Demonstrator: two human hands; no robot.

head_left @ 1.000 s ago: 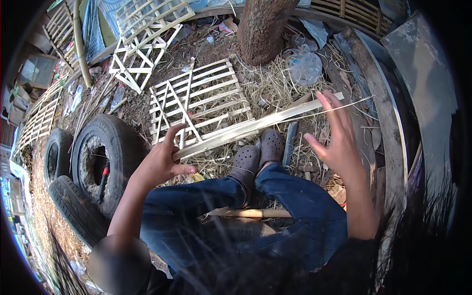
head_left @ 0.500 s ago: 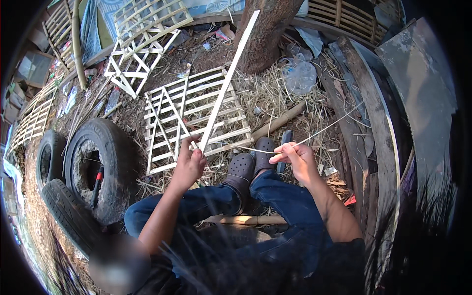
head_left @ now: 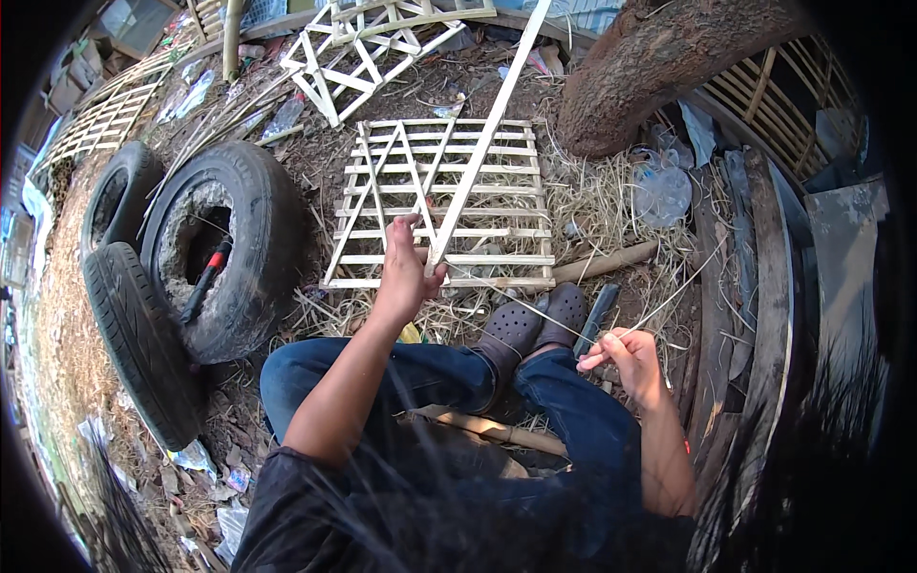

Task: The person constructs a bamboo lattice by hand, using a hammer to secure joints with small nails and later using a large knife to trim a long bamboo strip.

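Note:
My left hand (head_left: 407, 275) is closed at the lower end of a long pale bamboo slat (head_left: 490, 134), which slants up and right over a bamboo lattice panel (head_left: 501, 259). Other thin slats cross the panel's left part and meet near those fingers. A narrow, flexible bamboo strip (head_left: 521, 303) runs from the slat's lower end to my right hand (head_left: 626, 365), which pinches it above my right knee. The strip's free end curves up and right past the hand. My left fingers partly hide where the slats meet.
Old tyres (head_left: 258, 239) stand at left, one with a red-and-black handled tool (head_left: 208, 277) inside. A tree trunk (head_left: 621, 95) rises at the back. Weathered planks (head_left: 764, 315) line the right side. A bamboo pole (head_left: 611, 260) and shavings lie beside my clogs (head_left: 511, 332).
The view has shifted, so the scene sits differently in it. My right hand has drawn down and away from my left, the strip stretching straighter between them. My left hand keeps the slat.

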